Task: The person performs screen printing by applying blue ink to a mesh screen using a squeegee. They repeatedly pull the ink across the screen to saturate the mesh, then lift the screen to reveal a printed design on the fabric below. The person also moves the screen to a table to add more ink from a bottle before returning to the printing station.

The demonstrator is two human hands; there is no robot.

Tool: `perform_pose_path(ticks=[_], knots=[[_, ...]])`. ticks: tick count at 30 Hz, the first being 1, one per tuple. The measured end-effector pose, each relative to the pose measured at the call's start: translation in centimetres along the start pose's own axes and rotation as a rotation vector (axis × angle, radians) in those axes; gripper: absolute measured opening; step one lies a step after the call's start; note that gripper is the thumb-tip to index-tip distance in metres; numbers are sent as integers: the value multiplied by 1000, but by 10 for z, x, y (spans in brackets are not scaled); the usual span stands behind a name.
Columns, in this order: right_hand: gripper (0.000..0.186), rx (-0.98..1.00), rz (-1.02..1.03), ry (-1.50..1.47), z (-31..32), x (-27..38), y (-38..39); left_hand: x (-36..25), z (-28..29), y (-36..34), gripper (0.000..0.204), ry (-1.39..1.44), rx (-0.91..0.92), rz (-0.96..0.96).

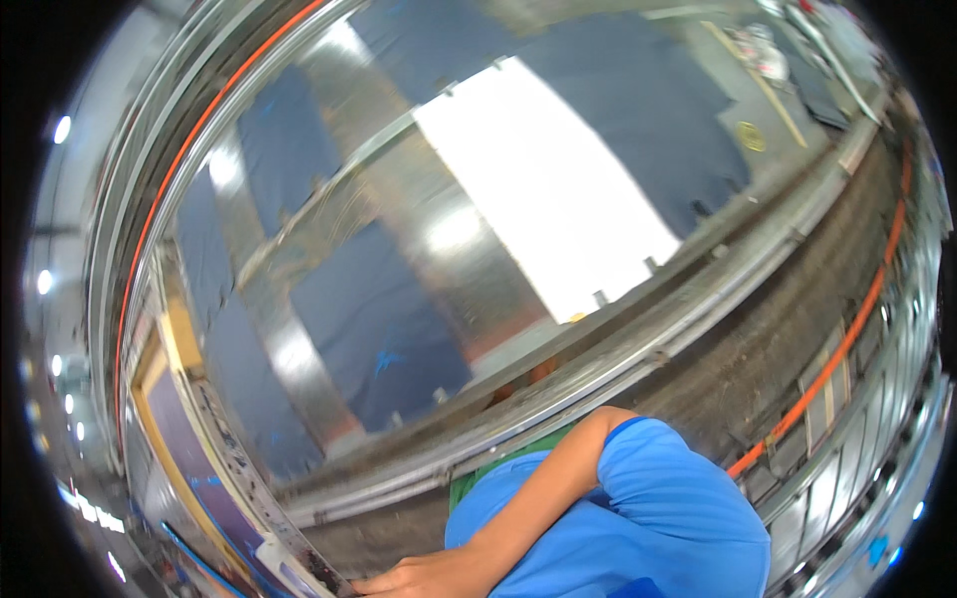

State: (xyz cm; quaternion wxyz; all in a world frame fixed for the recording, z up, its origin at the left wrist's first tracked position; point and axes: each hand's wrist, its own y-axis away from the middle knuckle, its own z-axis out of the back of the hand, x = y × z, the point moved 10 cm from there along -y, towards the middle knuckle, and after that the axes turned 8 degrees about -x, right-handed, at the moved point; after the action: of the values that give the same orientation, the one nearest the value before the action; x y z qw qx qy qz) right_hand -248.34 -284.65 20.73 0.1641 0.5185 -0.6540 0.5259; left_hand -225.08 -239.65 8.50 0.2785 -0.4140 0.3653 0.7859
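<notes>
My right hand [427, 575] is at the bottom edge, its arm bent across my blue shirt. Its fingers close on the lower end of a screen-printing frame [214, 419], though the fingertips are partly cut off by the picture's rim. The frame stands tilted at the left, with yellowish bars, a purple mesh and a dark, ink-spotted edge. My left hand is out of view. Ahead, a long metal table [464, 239] carries a white panel [558, 189] and several dark blue fabric pieces [379, 324], some with light blue marks.
A metal rail [558, 409] runs along the table's near edge, between it and my body. An orange hose or cable [822, 374] follows a walkway at the right. Another orange line [169, 189] borders the table's far side. A yellow round item [751, 137] lies at the table's right end.
</notes>
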Motion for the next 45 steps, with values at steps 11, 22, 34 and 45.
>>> perform_pose_path(ticks=[11,22,34,45], knots=[[43,-317,-234,12,71,-12,73,-94,-101,-9,68,-7,281,-153],[42,-322,-452,183,88,11,157,-144,-242,165,55,-156,636,-391],[39,-237,-600,-21,106,12,196,-162,-244,207,62,-138,740,-516],[40,-130,-697,35,108,6,190,-166,-220,234,55,79,742,-466]])
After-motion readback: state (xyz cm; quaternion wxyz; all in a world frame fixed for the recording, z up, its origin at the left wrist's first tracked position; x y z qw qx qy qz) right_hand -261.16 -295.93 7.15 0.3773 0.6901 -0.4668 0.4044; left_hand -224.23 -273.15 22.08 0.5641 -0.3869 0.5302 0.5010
